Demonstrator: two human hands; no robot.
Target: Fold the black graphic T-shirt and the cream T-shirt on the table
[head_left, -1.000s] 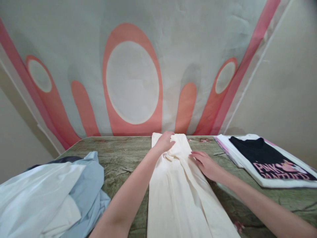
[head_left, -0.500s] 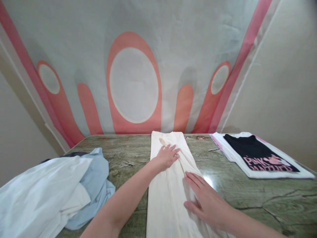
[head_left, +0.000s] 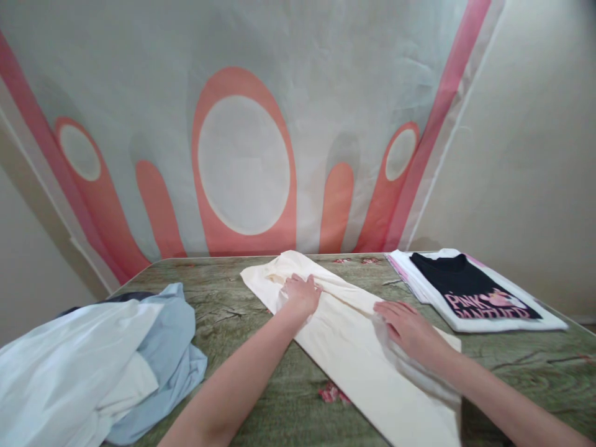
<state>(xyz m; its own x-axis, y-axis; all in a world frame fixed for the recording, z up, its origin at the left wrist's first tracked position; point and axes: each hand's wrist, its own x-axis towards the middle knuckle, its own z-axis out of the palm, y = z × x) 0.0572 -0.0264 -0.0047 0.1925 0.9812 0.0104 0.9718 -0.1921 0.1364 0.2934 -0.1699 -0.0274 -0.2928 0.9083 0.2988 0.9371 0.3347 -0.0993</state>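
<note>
A long cream garment (head_left: 354, 347), folded into a strip, lies slantwise on the table from the back middle towards the front right. Near its far end, my left hand (head_left: 303, 295) has its fingers curled down into the cloth, which bunches beside it. Further along the right edge, my right hand (head_left: 410, 326) grips the garment with its fingers close together; the cloth is raised and creased beneath it. The right thumb is mostly hidden.
At the left lies a loose heap of clothes, with a white garment (head_left: 69, 354) over a light blue one (head_left: 172, 347). A stack of folded shirts, topped by a black "Pink Panther" print (head_left: 479, 292), rests at the back right. A wall stands behind the wood-patterned table (head_left: 223, 298).
The cream garment has turned from nearly straight to slantwise, its far end going left and its near end right. My right hand has moved right; my left hand slightly left.
</note>
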